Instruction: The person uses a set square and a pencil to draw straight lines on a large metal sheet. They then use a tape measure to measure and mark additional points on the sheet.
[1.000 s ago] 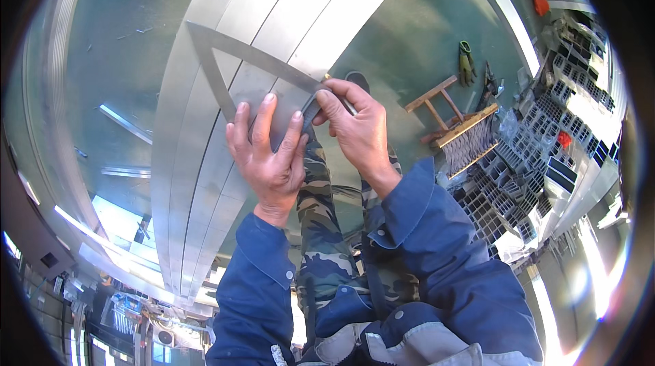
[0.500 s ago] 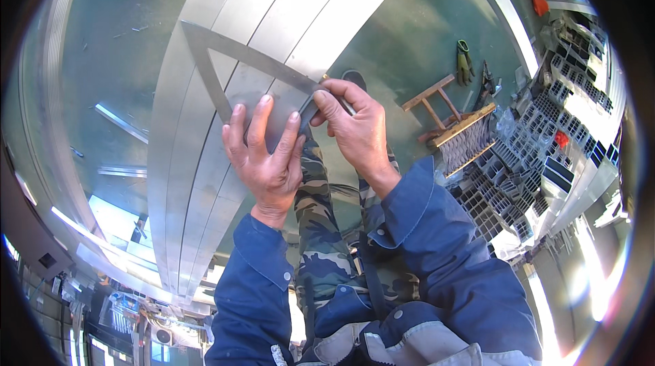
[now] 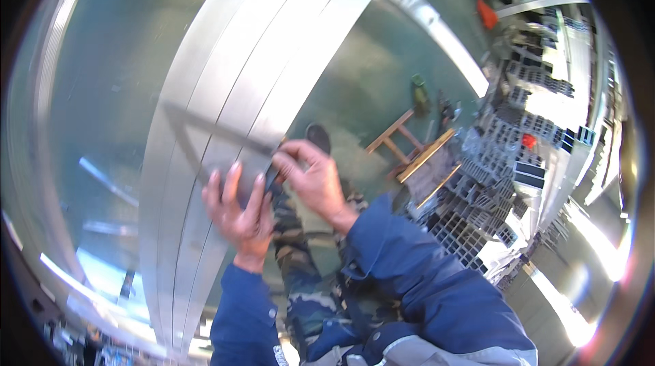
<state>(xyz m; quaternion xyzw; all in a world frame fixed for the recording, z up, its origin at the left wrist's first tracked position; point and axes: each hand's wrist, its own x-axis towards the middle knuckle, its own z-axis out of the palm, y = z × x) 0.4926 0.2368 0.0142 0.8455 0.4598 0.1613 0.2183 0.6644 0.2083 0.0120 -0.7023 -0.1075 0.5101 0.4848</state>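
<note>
A row of long, flat, silver metal bars (image 3: 245,45) laid side by side runs from the top of the view down toward the lower left. On these bars lies a flat grey metal triangle (image 3: 220,132) with an open middle, one corner toward the bars' left edge and one long side crossing to their right edge. The person's bare left hand (image 3: 239,219) is at the bars' right edge, its fingers spread and reaching over the lower part of the triangle; blur hides how firmly they press. The bare right hand (image 3: 314,178) is just off the bars' right edge, thumb and forefinger drawn into a narrow pinch at the triangle's right corner. A small yellowish tip (image 3: 283,139) shows beside that pinch, but I cannot tell just what the fingers grip. Both arms wear dark blue sleeves (image 3: 416,257). To the right of the bars are camouflage-patterned trousers (image 3: 295,246), a dark shoe (image 3: 318,137), a brown wooden stool (image 3: 390,137) on its side and a green glove (image 3: 419,93), with a large heap of silver hollow metal profiles (image 3: 454,236) farther out. Left of the bars, a narrow, shiny metal strip (image 3: 108,180) lies on the greenish floor (image 3: 102,93).
</note>
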